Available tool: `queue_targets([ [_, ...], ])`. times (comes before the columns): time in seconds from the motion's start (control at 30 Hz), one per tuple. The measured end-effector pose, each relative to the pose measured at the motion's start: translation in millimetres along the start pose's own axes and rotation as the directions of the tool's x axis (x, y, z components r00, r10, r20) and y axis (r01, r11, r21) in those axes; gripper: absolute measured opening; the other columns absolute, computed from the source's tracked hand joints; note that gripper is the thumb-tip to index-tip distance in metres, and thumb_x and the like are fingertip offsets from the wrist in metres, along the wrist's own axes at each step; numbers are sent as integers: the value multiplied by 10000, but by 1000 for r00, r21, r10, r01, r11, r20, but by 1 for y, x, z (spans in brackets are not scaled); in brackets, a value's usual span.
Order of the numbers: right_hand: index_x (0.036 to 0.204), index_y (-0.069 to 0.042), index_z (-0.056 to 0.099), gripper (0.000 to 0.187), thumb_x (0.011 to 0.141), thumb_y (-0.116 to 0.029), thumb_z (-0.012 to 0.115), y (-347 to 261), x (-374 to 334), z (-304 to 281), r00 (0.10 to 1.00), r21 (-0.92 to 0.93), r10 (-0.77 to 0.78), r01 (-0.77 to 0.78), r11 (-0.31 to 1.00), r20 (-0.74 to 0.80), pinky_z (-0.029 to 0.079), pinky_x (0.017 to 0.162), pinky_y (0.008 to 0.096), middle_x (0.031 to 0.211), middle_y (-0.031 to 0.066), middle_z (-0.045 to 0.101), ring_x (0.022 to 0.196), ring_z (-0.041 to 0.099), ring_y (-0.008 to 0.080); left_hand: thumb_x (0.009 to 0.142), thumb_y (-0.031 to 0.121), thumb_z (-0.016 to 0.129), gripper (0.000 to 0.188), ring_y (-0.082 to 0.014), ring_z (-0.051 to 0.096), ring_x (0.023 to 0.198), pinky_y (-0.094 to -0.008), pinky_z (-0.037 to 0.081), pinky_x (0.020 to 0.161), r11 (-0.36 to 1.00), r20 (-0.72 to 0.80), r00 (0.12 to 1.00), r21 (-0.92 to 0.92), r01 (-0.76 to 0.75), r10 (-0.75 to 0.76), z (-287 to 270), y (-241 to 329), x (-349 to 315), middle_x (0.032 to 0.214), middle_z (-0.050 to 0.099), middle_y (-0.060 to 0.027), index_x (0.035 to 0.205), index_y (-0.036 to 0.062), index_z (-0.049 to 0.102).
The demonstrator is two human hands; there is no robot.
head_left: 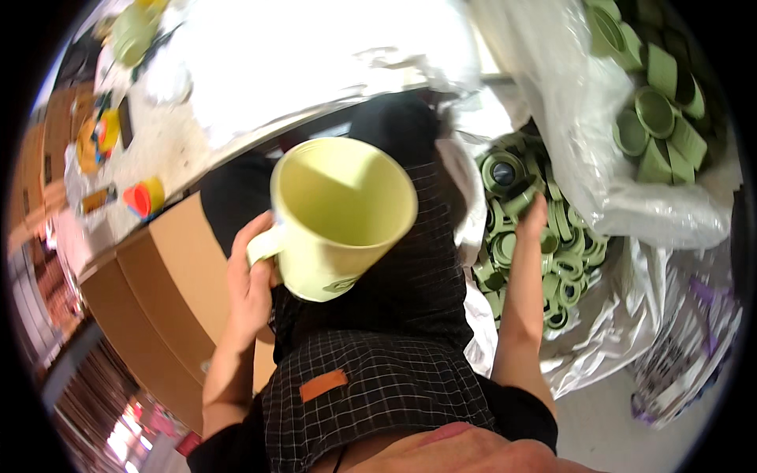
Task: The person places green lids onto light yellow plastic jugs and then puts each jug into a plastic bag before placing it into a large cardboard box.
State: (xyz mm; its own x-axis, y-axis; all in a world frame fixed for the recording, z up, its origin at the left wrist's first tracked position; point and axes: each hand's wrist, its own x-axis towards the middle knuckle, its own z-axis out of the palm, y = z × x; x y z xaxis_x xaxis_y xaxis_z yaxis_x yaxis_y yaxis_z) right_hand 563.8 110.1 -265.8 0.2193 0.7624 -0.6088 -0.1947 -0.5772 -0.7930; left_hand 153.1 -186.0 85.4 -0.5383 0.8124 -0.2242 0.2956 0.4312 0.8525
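My left hand (254,276) is closed around the handle of a large pale green plastic mug (339,213). The mug is tilted so that its hollow inside faces up, and nothing shows in it. To the right, my right hand (532,218) reaches down into a white sack (587,355) of loose green plastic parts (568,268), several of them ring-shaped. Its fingers pinch a darker green, round, lid-like piece (518,195) near the heap's far side. The fingertips are partly hidden behind it.
A clear plastic bag (568,134) at the far right holds several green mugs (654,114). Ahead stands a worktable (189,150) with a bright white plastic sheet (315,55), tape rolls and a red-yellow piece (143,195). An open cardboard box (150,299) stands at my left.
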Motion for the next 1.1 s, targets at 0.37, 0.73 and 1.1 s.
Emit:
queue_targets([
  [0.37,1189,50,664,593,803,-389,759,-193,-325,199,-228,342,-322,867,362,919,430,701,347,892,91,542,799,530,243,1012,347,501,455,-302,669,1052,-361,508,913,980,152,972,-114,-162,178,-10,-2,-9,1227,659,-160,1323,20,558],
  [0.73,1201,14,679,615,847,-487,709,-183,-357,171,-248,338,-313,899,279,917,423,643,324,854,80,514,745,515,214,925,186,637,496,-337,652,1117,-357,502,949,977,155,973,-152,-150,173,-19,-18,-35,1244,642,-204,1371,14,504],
  [1.1,1181,47,627,760,970,-652,416,-233,-351,212,-64,105,-99,866,488,993,445,909,362,1057,123,641,1015,586,230,889,155,668,583,-397,653,996,-429,543,809,941,-21,941,1,-337,337,-4,-5,-57,1328,577,-207,1389,-12,420],
])
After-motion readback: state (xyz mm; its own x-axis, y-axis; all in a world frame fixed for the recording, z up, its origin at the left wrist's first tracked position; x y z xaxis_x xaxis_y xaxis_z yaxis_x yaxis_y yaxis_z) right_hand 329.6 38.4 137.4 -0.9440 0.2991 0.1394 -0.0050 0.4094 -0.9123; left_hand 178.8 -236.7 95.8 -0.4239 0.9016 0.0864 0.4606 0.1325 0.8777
